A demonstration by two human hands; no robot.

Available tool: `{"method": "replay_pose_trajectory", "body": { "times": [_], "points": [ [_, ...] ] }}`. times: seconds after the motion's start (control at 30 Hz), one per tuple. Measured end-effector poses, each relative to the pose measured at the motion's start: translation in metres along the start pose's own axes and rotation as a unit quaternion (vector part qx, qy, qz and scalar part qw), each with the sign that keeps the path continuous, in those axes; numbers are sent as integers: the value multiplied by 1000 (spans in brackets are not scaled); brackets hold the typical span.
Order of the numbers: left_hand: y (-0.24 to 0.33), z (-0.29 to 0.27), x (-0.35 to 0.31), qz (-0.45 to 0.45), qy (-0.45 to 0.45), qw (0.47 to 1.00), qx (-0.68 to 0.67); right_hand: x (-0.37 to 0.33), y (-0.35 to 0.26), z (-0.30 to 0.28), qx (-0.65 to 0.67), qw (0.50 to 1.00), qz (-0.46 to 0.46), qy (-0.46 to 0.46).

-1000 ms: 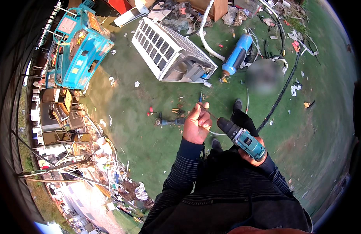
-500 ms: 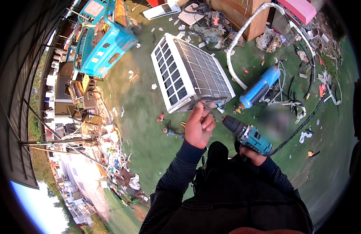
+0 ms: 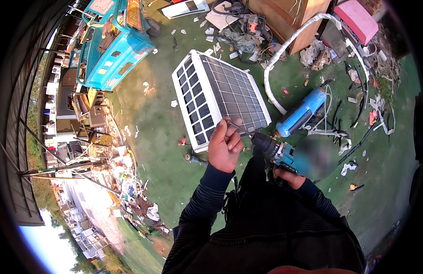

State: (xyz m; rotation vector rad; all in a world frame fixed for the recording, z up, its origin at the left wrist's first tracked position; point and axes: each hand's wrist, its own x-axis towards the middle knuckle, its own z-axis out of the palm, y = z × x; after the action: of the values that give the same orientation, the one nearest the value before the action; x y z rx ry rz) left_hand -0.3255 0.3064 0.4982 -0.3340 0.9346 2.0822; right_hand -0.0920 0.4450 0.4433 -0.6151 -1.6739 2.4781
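My right hand (image 3: 289, 177) is wrapped round the handle of a teal and black cordless drill (image 3: 277, 153), held level in front of my body with its chuck pointing left. A long thin metal bit (image 3: 241, 129) sticks out of the chuck. The thumb and fingers of my left hand (image 3: 224, 148) are pinched round the far end of that bit. Just beyond my hands, a white air-conditioner outdoor unit (image 3: 210, 98) stands on the green ground, with a grid over its dark coil face. My left fingertips overlap its near corner in the picture; whether they touch it I cannot tell.
Right of the unit lies a blue cylinder (image 3: 303, 112) beside a curved white-wrapped pipe (image 3: 267, 77). A wooden cabinet (image 3: 307, 20) and a pink box (image 3: 357, 20) stand farther back. At the far left is a turquoise cart (image 3: 115, 59). Scraps and cables litter the ground.
Both hands and the drill have shifted slightly left in the picture, and the view has moved a little. The left hand's pinch on the bit and the right hand's hold on the drill are unchanged.
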Motion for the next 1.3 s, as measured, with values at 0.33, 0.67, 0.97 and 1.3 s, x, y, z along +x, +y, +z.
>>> {"method": "replay_pose_trajectory", "body": {
  "times": [0.33,0.67,0.97,1.3],
  "points": [
    [17,29,59,-19,31,999,10,56,-24,-12,22,999,22,17],
    [21,38,94,4,73,997,16,108,-47,-43,-8,999,37,-31],
    [40,19,115,7,69,997,15,126,-29,-28,-32,995,98,0],
    [62,-66,29,15,206,978,-26,114,12,-1,-337,927,-69,-149]
  ]
}}
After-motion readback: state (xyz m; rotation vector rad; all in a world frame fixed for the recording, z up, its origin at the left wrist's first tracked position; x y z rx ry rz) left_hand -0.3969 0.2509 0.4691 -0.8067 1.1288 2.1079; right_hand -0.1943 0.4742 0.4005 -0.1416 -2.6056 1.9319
